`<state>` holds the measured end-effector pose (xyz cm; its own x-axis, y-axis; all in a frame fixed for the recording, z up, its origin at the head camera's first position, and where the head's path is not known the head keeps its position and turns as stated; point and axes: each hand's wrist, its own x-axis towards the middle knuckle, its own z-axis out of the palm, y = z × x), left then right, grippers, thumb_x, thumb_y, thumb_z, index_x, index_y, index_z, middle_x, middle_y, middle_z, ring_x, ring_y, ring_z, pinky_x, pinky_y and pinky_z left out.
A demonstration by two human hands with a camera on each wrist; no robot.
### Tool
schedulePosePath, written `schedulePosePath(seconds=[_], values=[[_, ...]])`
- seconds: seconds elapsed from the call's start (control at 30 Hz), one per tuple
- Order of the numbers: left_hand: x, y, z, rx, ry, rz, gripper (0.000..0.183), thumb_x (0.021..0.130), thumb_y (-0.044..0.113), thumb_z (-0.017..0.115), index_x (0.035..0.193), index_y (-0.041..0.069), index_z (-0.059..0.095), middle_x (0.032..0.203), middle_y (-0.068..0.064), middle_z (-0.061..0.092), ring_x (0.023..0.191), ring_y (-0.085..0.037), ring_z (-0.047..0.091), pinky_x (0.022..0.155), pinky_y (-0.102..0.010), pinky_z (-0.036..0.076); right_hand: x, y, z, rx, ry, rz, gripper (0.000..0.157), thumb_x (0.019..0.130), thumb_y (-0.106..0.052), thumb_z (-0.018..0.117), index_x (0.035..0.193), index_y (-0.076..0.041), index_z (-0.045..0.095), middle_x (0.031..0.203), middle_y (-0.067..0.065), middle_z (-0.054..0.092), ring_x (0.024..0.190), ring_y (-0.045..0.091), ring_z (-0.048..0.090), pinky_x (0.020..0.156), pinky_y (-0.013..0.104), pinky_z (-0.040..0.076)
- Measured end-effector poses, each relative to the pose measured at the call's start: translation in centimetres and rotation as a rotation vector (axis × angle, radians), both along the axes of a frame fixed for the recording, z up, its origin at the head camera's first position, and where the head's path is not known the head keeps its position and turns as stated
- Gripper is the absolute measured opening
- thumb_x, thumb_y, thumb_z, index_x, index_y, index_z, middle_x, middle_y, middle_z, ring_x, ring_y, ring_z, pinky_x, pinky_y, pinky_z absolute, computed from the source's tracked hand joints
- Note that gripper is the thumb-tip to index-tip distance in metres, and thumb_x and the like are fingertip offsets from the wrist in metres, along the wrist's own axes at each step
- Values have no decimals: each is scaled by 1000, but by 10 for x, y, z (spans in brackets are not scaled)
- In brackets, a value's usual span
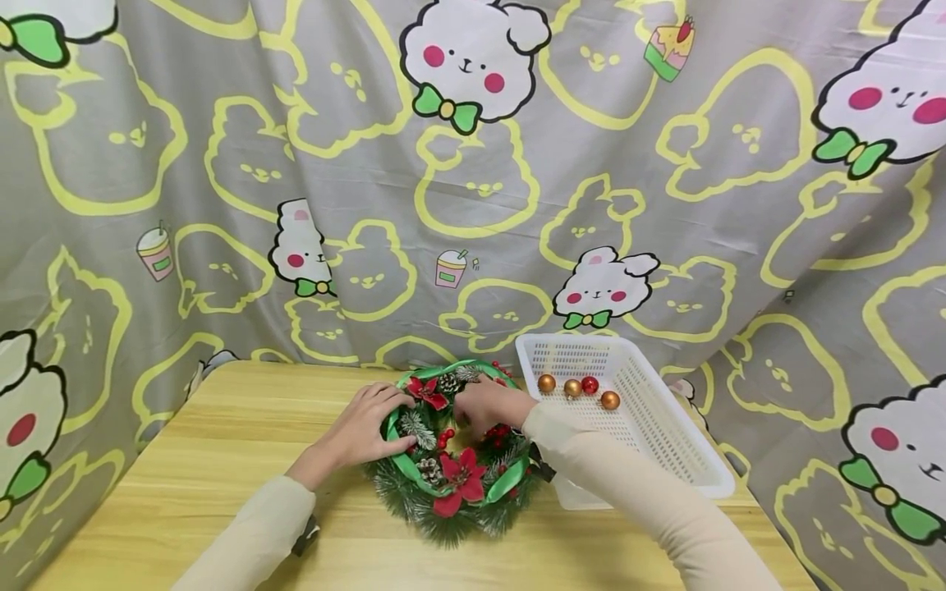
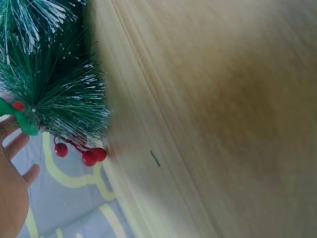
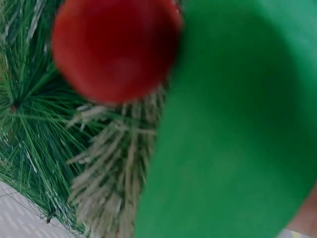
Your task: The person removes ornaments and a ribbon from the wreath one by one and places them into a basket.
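A Christmas wreath (image 1: 421, 510) of frosted green pine sprigs lies on the wooden table, with green ribbon (image 1: 405, 469), a red poinsettia (image 1: 461, 483), pine cones (image 1: 430, 470) and red berries (image 1: 446, 438). My left hand (image 1: 362, 431) grips the wreath's left side, thumb toward the centre. In the left wrist view its fingers (image 2: 17, 145) show beside the ribbon and pine sprigs. My right hand (image 1: 488, 408) reaches over the wreath's right side, fingers curled down at the inner edge; I cannot tell what they hold. A red berry (image 3: 116, 47) and green ribbon (image 3: 223, 129) fill the right wrist view.
A white perforated plastic basket (image 1: 665, 402) stands right of the wreath, close to my right sleeve. Inside it lie a red ball (image 1: 590, 384) and several gold-orange balls (image 1: 609, 400). A patterned curtain (image 1: 473, 189) hangs behind the table (image 1: 244, 427).
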<state>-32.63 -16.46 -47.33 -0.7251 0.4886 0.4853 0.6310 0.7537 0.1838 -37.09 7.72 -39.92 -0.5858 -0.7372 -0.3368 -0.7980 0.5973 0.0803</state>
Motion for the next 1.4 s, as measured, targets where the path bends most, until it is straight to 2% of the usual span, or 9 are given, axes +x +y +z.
schedulePosePath(seconds=[0.17, 0.37, 0.57, 0.83, 0.97, 1.07, 1.2, 1.3, 1.4], values=[[0, 0, 1, -4, -9, 7, 52, 78, 68, 55, 114, 30, 58, 118, 7, 56, 120, -19, 43, 106, -47, 29, 2, -2, -4, 74, 58, -5, 15, 73, -31, 79, 67, -24, 67, 53, -15, 51, 61, 7, 43, 97, 46, 33], [0, 1, 1, 0, 2, 0, 52, 78, 67, 56, 113, 29, 59, 118, 7, 57, 120, -20, 44, 105, -47, 30, 4, -5, -5, 134, 56, -44, 19, 71, -14, 76, 62, -22, 61, 49, -12, 49, 55, 8, 45, 111, 52, 24], [-1, 2, 0, -3, 1, 2, 52, 78, 68, 56, 114, 29, 59, 119, 7, 57, 120, -19, 44, 105, -47, 30, 5, -7, -8, 162, 63, -59, 30, 73, -7, 69, 53, -22, 52, 46, -12, 44, 52, 8, 45, 114, 53, 18], [0, 2, 0, -1, -22, 8, 53, 79, 67, 55, 115, 29, 59, 122, 6, 56, 121, -20, 43, 106, -47, 29, 2, -4, -7, 88, 29, -40, 31, 75, -11, 70, 52, -19, 50, 43, -10, 39, 49, 8, 36, 111, 50, 23], [0, 1, 0, -8, -23, 16, 53, 79, 68, 54, 115, 29, 58, 122, 6, 56, 122, -20, 42, 107, -47, 28, 3, -4, 0, 32, -18, -26, 37, 75, -12, 69, 51, -18, 41, 44, -8, 28, 48, 9, 26, 108, 47, 25], [0, 0, -1, -13, -23, 22, 54, 79, 69, 54, 115, 30, 58, 122, 6, 56, 122, -20, 42, 107, -47, 28, 3, -4, 6, 13, -45, -19, 36, 75, -10, 66, 54, -19, 38, 47, -8, 24, 50, 10, 23, 93, 43, 26], [0, 0, 0, -14, -21, 22, 54, 78, 69, 54, 115, 29, 58, 123, 6, 56, 122, -20, 43, 107, -48, 28, 3, -4, 12, -11, -69, 6, 27, 76, -9, 66, 58, -22, 50, 49, -12, 36, 53, 8, 30, 86, 44, 23], [0, 0, 0, -12, -23, 20, 54, 78, 68, 55, 115, 29, 59, 123, 5, 56, 122, -21, 43, 107, -48, 28, 4, -4, 17, -42, -88, 9, 16, 77, -11, 69, 67, -22, 64, 53, -15, 49, 56, 6, 41, 102, 50, 26], [1, 0, 0, -10, -27, 21, 54, 78, 68, 55, 115, 29, 59, 123, 5, 56, 122, -21, 43, 107, -48, 28, 6, -3, 23, -67, -94, 0, 10, 77, -14, 72, 80, -24, 71, 61, -17, 58, 62, 4, 50, 107, 56, 22]])
